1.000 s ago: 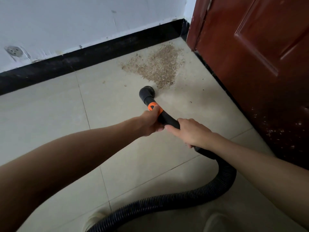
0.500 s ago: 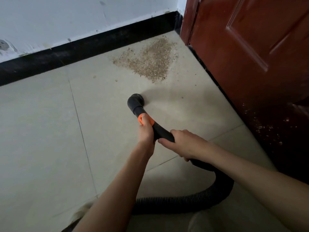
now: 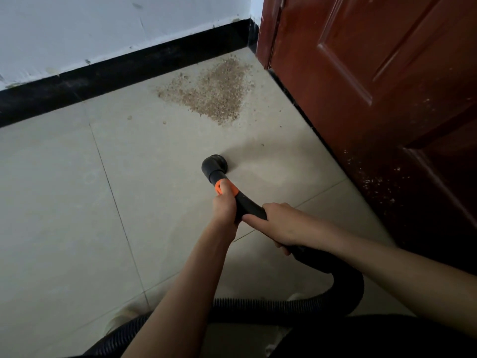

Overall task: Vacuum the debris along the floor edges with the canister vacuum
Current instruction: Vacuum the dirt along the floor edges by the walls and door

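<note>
Both hands grip the black wand: left hand [image 3: 224, 205] curls its fingers [image 3: 225, 188] round the orange collar, right hand [image 3: 280, 223] just behind. Best to slide the nozzle [image 3: 214, 165] low toward the debris [image 3: 214, 93] by the door [image 3: 361, 73]. Since a second ago, the nozzle has pulled back from the pile.

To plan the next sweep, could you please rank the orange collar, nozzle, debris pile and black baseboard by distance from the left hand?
1. orange collar, touching the left hand
2. nozzle, just ahead
3. debris pile, in the corner
4. black baseboard, along the wall

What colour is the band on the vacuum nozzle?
Orange band, clearest in the head view.
</note>
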